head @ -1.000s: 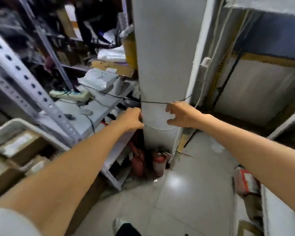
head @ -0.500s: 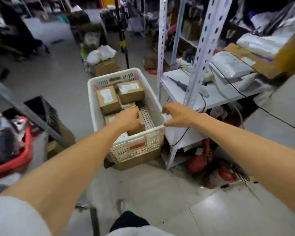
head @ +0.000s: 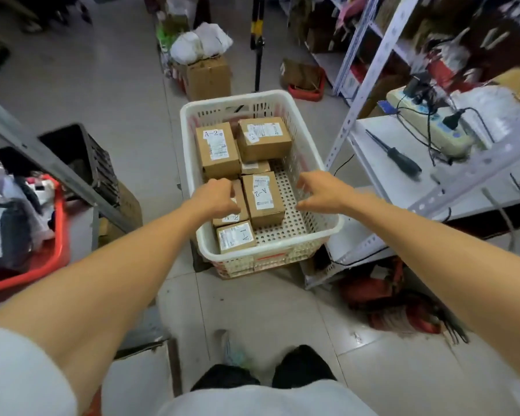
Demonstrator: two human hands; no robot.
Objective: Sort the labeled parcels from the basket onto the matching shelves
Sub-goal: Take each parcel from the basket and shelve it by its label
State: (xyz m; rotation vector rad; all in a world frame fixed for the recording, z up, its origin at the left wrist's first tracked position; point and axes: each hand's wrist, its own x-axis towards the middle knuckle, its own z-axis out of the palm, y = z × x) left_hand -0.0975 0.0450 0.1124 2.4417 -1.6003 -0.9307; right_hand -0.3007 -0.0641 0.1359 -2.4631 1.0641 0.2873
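Reaching into the white basket (head: pixel 234 100), both arms out.

- Left hand (head: pixel 219 199): low over the row of boxes, fingers curled down onto a half-covered box (head: pixel 231 218). Cannot tell whether it grips or only touches.
- Right hand (head: pixel 318 193): over the bare perforated floor of the basket, fingers loosely spread, holding nothing.
- Between the hands: a tall box marked A-2 (head: pixel 263 202), hard against the half-covered one.
- Just nearer than the left hand: a box marked A-1 (head: pixel 236 237), its label upside down to the person.
- Beyond the hands: a second A-2 box (head: pixel 218 148), a wide box (head: pixel 264 138), and a small box (head: pixel 255 167) wedged low between them.

Judgement: the pick is about to start, and nothing has been lifted yet.

What could go wrong:
- The boxes under the left hand sit tight together. Pulling one up at a slant could drag or tip its neighbour.
- The labels face several ways, and A-1 and A-2 look much alike. A hurried read could send a box to the wrong shelf.
- Out past the right hand, the shelf board (head: pixel 373 136) carries a screwdriver (head: pixel 395 156) and a power strip (head: pixel 427 127) with loose cables. A box swung that way might snag a cable or knock the tool off.
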